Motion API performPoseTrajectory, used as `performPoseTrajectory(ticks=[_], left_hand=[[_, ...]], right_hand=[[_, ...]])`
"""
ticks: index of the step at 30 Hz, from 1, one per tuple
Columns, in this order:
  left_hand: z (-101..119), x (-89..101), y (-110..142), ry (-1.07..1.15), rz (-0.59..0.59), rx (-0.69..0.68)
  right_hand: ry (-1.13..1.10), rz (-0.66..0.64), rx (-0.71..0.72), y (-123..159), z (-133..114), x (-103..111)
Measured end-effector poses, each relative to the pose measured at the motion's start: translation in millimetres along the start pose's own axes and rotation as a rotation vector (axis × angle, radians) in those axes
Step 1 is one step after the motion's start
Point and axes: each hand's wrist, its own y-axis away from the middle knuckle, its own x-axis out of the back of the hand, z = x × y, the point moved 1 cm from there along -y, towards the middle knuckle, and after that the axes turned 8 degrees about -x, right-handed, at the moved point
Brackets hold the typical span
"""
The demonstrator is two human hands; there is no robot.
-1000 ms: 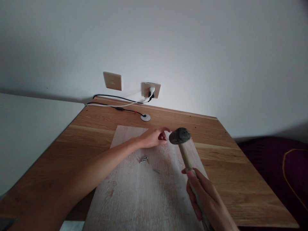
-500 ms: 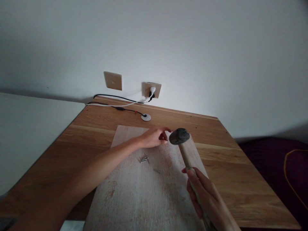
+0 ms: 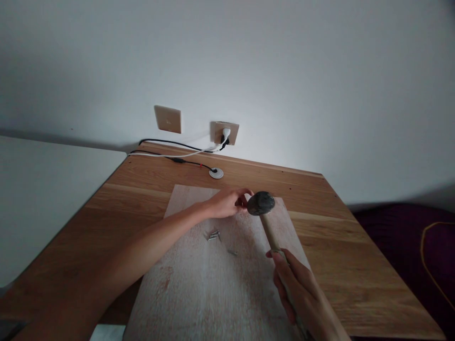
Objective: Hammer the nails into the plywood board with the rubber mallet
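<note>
My right hand (image 3: pixel 296 284) is wrapped round the wooden handle of a hammer (image 3: pixel 270 232) with a dark, rounded head. That head hangs at the far part of a whitish board (image 3: pixel 199 293), just right of my left fingertips and partly in front of them. My left hand (image 3: pixel 227 202) is closed in a pinch, low over the board; what the fingertips hold, if anything, is hidden. Several small metal fasteners, nails or screws (image 3: pixel 214 235), lie in a loose pile nearer me, and a single one (image 3: pixel 232 253) lies apart to their right.
Beneath the board is a wooden tabletop (image 3: pixel 341 265). At the back, black and white cables (image 3: pixel 170 155) run to a wall socket (image 3: pixel 226 132) and a round cable grommet (image 3: pixel 216 173). A white panel (image 3: pixel 53 199) borders the left; dark purple fabric (image 3: pixel 394 232) lies right.
My right hand and the hammer have shifted slightly left, bringing the head closer to my left fingertips. My left hand and the fasteners stay in place.
</note>
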Motion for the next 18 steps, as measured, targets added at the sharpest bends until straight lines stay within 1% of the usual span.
performPoseTrajectory(ticks=[3, 6, 12, 15, 18], left_hand=[[0.2, 0.7, 0.0, 0.008, -0.005, 0.008], [0.2, 0.9, 0.1, 0.013, -0.01, 0.015], [0.8, 1.4, 0.6, -0.013, -0.001, -0.027], [1.0, 1.8, 0.5, -0.016, -0.004, -0.027], [0.5, 1.8, 0.2, -0.014, -0.001, -0.019]], right_hand=[[0.013, 0.029, 0.024, 1.7, -0.9, 2.9], [0.006, 0.028, 0.039, 1.8, -0.9, 3.5], [-0.026, 0.032, -0.026, -1.8, 2.6, -1.9], [-0.017, 0.015, -0.001, -0.6, 1.8, -1.9], [-0.003, 0.029, 0.018, 1.4, 0.1, -0.1]])
